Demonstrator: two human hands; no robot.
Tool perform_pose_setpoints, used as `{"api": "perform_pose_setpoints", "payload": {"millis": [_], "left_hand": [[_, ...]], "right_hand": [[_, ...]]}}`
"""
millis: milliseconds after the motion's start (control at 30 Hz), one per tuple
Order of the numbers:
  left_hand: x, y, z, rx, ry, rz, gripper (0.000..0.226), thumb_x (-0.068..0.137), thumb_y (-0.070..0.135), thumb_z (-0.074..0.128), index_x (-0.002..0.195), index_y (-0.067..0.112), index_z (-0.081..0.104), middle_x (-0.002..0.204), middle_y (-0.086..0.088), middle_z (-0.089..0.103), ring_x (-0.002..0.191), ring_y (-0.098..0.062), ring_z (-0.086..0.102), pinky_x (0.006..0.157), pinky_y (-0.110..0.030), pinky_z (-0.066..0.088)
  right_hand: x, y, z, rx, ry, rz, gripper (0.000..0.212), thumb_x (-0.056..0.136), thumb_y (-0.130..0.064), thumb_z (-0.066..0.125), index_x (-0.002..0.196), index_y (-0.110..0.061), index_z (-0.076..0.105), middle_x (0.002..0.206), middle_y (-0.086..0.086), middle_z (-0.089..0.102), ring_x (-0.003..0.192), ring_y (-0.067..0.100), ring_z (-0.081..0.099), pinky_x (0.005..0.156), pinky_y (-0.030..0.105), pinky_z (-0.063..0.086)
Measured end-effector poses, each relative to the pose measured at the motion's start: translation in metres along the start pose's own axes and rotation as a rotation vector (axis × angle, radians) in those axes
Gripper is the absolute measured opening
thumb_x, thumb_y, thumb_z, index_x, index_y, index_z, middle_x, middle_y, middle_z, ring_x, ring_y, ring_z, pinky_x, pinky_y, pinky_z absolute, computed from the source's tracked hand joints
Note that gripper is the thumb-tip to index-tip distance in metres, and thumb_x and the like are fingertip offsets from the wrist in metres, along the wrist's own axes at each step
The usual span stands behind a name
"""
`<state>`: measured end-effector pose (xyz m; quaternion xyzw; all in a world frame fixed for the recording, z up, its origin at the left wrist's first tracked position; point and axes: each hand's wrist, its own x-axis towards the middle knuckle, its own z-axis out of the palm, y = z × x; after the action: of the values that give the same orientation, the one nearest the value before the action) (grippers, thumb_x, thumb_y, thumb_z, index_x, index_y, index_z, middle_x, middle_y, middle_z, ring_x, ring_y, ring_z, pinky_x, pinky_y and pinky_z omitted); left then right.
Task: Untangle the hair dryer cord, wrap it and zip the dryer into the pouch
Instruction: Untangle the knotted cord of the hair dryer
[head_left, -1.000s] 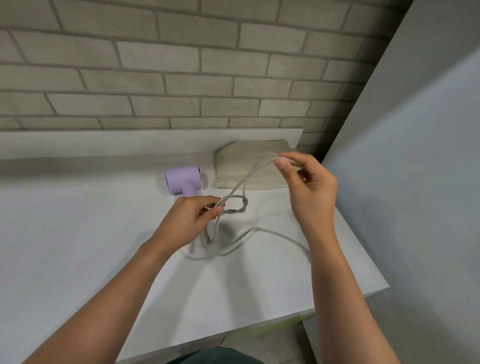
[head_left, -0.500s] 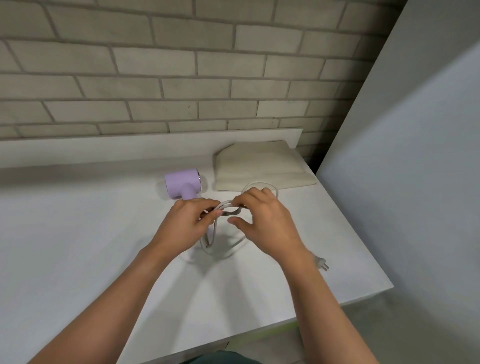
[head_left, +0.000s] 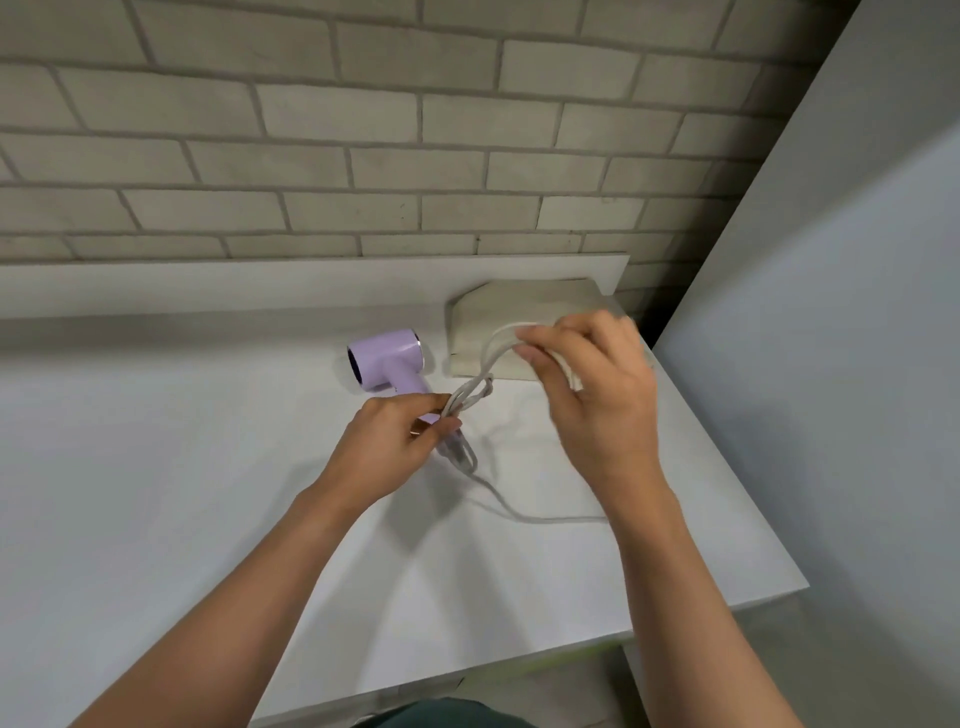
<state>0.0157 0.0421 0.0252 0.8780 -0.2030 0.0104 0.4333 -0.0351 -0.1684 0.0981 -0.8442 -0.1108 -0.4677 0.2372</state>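
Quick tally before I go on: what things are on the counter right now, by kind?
hair dryer, lilac: 1
cord, whitish, knotted: 1
pouch, beige: 1
Total: 3

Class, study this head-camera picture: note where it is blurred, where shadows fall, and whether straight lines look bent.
Head view: the right hand and the cord it grips are smeared by motion; the hair dryer is sharper. Head view: soft shadows lie on the table. Head view: the courses of the brick wall bow, which is wide-angle distortion.
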Motion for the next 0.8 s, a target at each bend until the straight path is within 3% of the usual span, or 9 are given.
{"api": "perform_pose_setpoints", "payload": {"millis": [133, 233, 400, 500, 600, 667, 733, 800], "left_hand": [[0.003, 0.005, 0.004, -0.107, 0.073, -0.01, 0.012, 0.096, 0.024, 0.071, 0.102, 0.029, 0.08, 0.091, 0.009, 0.073, 0.08, -0.007, 0.072, 0.082, -0.026, 0.056], [0.004, 0.007, 0.004, -0.113, 0.11, -0.039, 0.011, 0.093, 0.02, 0.074, 0.099, 0.024, 0.082, 0.085, 0.008, 0.071, 0.081, -0.01, 0.069, 0.075, -0.009, 0.047], [0.007, 0.01, 0.002, -0.077, 0.114, -0.015, 0.01, 0.094, 0.015, 0.072, 0.094, 0.02, 0.081, 0.082, 0.002, 0.068, 0.08, -0.011, 0.066, 0.071, -0.005, 0.042], [0.008, 0.01, 0.002, -0.074, 0.119, -0.005, 0.011, 0.095, 0.014, 0.071, 0.097, 0.018, 0.081, 0.085, -0.001, 0.067, 0.082, -0.007, 0.065, 0.071, -0.004, 0.042], [0.009, 0.008, 0.001, -0.04, 0.122, 0.014, 0.012, 0.095, 0.015, 0.071, 0.098, 0.019, 0.081, 0.086, -0.003, 0.067, 0.081, -0.012, 0.064, 0.072, -0.006, 0.042], [0.009, 0.007, 0.001, -0.023, 0.115, 0.027, 0.012, 0.096, 0.015, 0.07, 0.098, 0.021, 0.08, 0.085, -0.002, 0.066, 0.08, -0.013, 0.065, 0.072, -0.007, 0.043], [0.009, 0.008, 0.001, -0.035, 0.109, 0.034, 0.014, 0.096, 0.014, 0.07, 0.099, 0.023, 0.08, 0.085, 0.0, 0.065, 0.079, -0.009, 0.067, 0.072, -0.006, 0.043], [0.01, 0.011, 0.001, -0.031, 0.11, 0.048, 0.015, 0.096, 0.014, 0.07, 0.101, 0.024, 0.08, 0.084, 0.003, 0.065, 0.081, -0.008, 0.065, 0.072, -0.004, 0.042]], "right_hand": [[0.011, 0.007, -0.018, 0.141, 0.219, 0.157, 0.011, 0.096, -0.016, 0.076, 0.107, -0.016, 0.079, 0.097, 0.002, 0.06, 0.087, 0.032, 0.061, 0.077, 0.045, 0.053], [0.009, 0.024, -0.027, 0.162, 0.252, 0.323, 0.012, 0.097, -0.022, 0.075, 0.109, -0.023, 0.078, 0.102, -0.002, 0.055, 0.098, 0.027, 0.059, 0.083, 0.042, 0.052], [-0.018, 0.064, -0.026, -0.072, 0.023, 0.528, 0.018, 0.101, -0.031, 0.067, 0.111, -0.021, 0.078, 0.105, -0.008, 0.057, 0.103, 0.017, 0.055, 0.084, 0.027, 0.046], [-0.033, 0.078, -0.021, -0.116, -0.175, 0.57, 0.016, 0.102, -0.025, 0.066, 0.108, -0.019, 0.079, 0.103, -0.008, 0.063, 0.082, 0.012, 0.057, 0.074, 0.012, 0.041], [-0.044, 0.077, -0.012, -0.186, -0.398, 0.592, 0.024, 0.099, -0.011, 0.063, 0.119, -0.017, 0.075, 0.115, 0.0, 0.069, 0.076, 0.016, 0.058, 0.076, 0.025, 0.046], [-0.044, 0.065, -0.006, -0.175, -0.403, 0.565, 0.044, 0.094, 0.0, 0.058, 0.133, -0.018, 0.069, 0.122, 0.0, 0.066, 0.085, 0.02, 0.063, 0.082, 0.032, 0.051], [-0.038, 0.046, -0.002, -0.068, -0.342, 0.433, 0.049, 0.091, 0.002, 0.057, 0.134, -0.02, 0.067, 0.12, -0.003, 0.064, 0.092, 0.02, 0.064, 0.084, 0.035, 0.055], [-0.034, 0.025, 0.004, 0.048, -0.376, 0.237, 0.04, 0.094, -0.009, 0.064, 0.132, -0.021, 0.068, 0.118, -0.004, 0.065, 0.099, 0.021, 0.062, 0.084, 0.032, 0.054]]}}
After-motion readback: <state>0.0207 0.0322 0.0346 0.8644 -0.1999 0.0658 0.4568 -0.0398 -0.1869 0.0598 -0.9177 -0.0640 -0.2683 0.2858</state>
